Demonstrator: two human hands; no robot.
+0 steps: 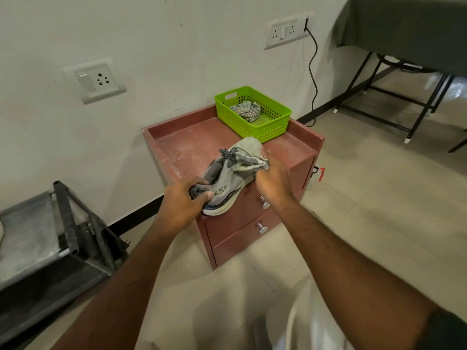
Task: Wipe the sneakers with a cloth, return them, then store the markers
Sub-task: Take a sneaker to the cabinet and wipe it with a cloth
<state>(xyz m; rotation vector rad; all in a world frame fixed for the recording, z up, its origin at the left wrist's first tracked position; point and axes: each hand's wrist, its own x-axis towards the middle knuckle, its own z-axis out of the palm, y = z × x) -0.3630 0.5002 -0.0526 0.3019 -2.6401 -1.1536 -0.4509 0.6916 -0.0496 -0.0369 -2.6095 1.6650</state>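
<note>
Wiping is the step judged to be in hand: a grey sneaker point(225, 183) is held tilted above the near edge of the red counter point(192, 145), its heel clamped in the grip of the left hand point(183, 202), whose fingers are curled shut around the collar. Just beyond and to the right of that grip, a crumpled grey cloth point(249, 161) is pinched in the right hand point(274, 184) and pressed against the upper of the shoe near the laces; that hand is blurred, so its exact finger placement cannot be told. Past the toe of the held shoe, a green basket point(275, 127) is seen at the far corner of the counter, with a second striped cloth point(246, 109) lying in it. No second sneaker and no markers are visible. For the next move, a steady heel hold and fresh strokes over the unwiped side and sole are judged to be called for, before the shoe is returned.
</note>
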